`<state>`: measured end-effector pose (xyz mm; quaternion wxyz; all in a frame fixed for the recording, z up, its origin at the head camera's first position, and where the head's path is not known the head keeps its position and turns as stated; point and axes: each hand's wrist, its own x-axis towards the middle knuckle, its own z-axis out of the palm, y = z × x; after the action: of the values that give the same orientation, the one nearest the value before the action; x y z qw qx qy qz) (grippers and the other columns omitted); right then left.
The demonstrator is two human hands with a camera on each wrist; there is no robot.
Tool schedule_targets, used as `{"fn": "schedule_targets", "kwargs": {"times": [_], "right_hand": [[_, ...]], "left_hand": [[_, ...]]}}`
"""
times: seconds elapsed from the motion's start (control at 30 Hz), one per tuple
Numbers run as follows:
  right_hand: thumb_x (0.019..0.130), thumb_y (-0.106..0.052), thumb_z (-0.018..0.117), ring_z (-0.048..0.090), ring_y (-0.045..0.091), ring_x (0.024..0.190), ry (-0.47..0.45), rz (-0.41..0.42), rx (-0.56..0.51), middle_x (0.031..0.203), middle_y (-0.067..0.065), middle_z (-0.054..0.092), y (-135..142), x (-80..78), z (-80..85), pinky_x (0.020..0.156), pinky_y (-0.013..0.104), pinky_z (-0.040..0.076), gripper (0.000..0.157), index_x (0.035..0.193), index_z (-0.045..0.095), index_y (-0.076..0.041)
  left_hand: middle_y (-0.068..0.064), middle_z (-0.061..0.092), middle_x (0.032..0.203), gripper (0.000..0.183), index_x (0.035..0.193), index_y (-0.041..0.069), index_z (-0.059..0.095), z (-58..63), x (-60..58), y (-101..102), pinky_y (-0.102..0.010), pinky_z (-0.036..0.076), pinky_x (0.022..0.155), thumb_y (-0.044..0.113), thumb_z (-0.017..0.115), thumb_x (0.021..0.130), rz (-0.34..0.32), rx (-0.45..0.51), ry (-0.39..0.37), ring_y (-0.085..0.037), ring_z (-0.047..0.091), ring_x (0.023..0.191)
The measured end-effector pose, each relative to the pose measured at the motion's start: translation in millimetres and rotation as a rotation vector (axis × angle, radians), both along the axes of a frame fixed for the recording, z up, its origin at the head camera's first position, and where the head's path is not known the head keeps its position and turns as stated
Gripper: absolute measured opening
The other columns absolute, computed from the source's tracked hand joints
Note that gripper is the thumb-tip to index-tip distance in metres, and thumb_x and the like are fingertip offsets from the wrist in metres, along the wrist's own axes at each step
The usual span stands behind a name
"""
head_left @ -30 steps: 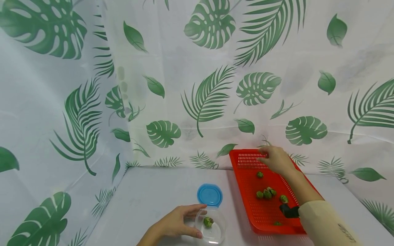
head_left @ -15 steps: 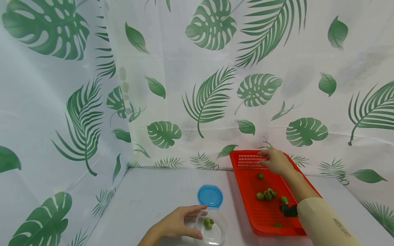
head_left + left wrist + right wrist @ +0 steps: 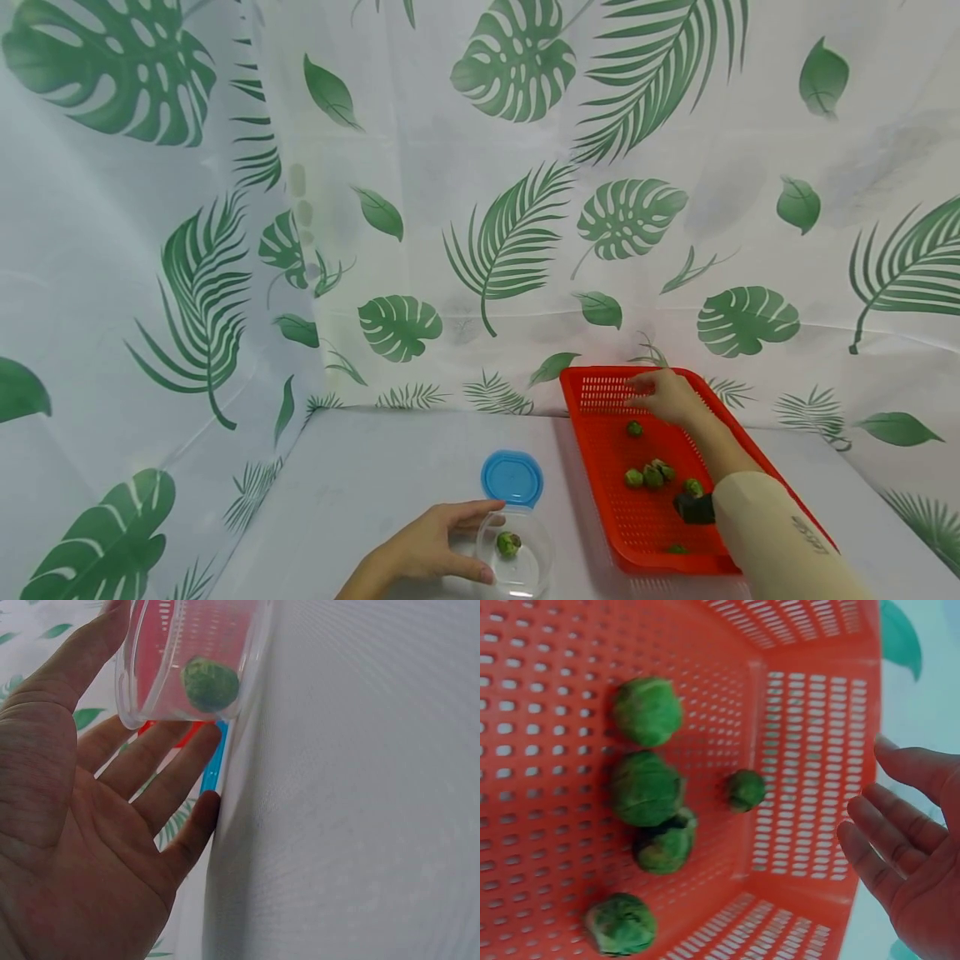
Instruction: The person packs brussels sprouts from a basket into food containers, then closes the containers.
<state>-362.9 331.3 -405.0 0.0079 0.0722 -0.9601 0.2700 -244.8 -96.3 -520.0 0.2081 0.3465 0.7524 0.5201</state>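
A small clear plastic container (image 3: 534,557) stands on the table at the front, with one Brussels sprout (image 3: 508,544) inside. My left hand (image 3: 431,542) holds it from the left, thumb on the near side and fingers on the far side. In the left wrist view the sprout (image 3: 211,684) shows through the clear wall, close to the fingers. At the container's far edge lies a blue lid (image 3: 512,477). My right hand (image 3: 667,397) hovers over the far end of a red basket (image 3: 592,500), its fingers loosely bent around nothing. Several Brussels sprouts (image 3: 646,787) lie in the basket.
The red basket has perforated walls and stands right of the container. Beyond it hangs a white curtain (image 3: 525,333) with green leaf prints. A single sprout (image 3: 745,790) sits near the basket's far wall. A dark wrist device (image 3: 693,508) hangs under the right sleeve (image 3: 772,525).
My right forearm and sleeve have shifted slightly left, and the right hand's fingers have loosened a little. The left hand, container and sprouts stay where they were.
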Motion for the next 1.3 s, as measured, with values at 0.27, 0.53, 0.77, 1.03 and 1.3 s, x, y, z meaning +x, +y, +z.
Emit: {"fn": "schedule_targets", "kwargs": {"times": [0.27,0.53,0.77,1.03,1.3], "right_hand": [[0.094,-0.017,0.077,0.061,0.046,0.115,-0.078,-0.077,-0.037,0.131,0.032,0.065,14.2,-6.5,-19.4,0.091,0.055,0.059,0.050,0.137,0.063,0.005],[0.095,-0.016,0.076,0.064,0.042,0.107,-0.080,-0.068,-0.038,0.124,0.030,0.069,18.5,-5.8,-28.5,0.093,0.058,0.057,0.049,0.136,0.062,0.007],[0.095,-0.014,0.076,0.065,0.042,0.106,-0.072,-0.058,-0.034,0.125,0.031,0.068,17.5,-4.6,-32.8,0.092,0.058,0.058,0.047,0.135,0.064,0.008],[0.095,-0.017,0.076,0.064,0.040,0.110,-0.148,-0.077,-0.078,0.136,0.030,0.064,15.9,-4.7,-39.6,0.098,0.061,0.054,0.057,0.144,0.057,0.004],[0.093,-0.014,0.077,0.066,0.032,0.102,-0.169,-0.071,-0.089,0.128,0.026,0.069,14.5,-1.0,-44.4,0.096,0.060,0.056,0.052,0.140,0.062,0.004]], "left_hand": [[0.005,0.064,0.146,0.078,0.156,0.030,0.048,-0.9,-0.4,-1.0,-0.026,0.045,0.112,0.035,0.086,0.088,-0.001,0.007,0.001,-0.008,0.060,0.134],[0.000,0.064,0.147,0.079,0.157,0.028,0.047,-1.0,-1.6,-0.7,-0.025,0.045,0.112,0.034,0.085,0.088,-0.009,0.007,-0.002,-0.009,0.060,0.134],[0.001,0.064,0.147,0.079,0.157,0.026,0.047,0.0,-2.1,-0.2,-0.027,0.046,0.113,0.033,0.085,0.088,-0.004,0.009,-0.007,-0.009,0.060,0.134],[0.004,0.064,0.147,0.078,0.157,0.027,0.047,0.8,-1.6,-0.5,-0.031,0.047,0.113,0.031,0.085,0.089,0.001,-0.008,-0.016,-0.008,0.059,0.134],[0.002,0.064,0.147,0.078,0.156,0.029,0.048,0.0,-1.0,-0.9,-0.027,0.045,0.113,0.034,0.086,0.088,-0.002,0.001,-0.021,-0.008,0.060,0.134]]}}
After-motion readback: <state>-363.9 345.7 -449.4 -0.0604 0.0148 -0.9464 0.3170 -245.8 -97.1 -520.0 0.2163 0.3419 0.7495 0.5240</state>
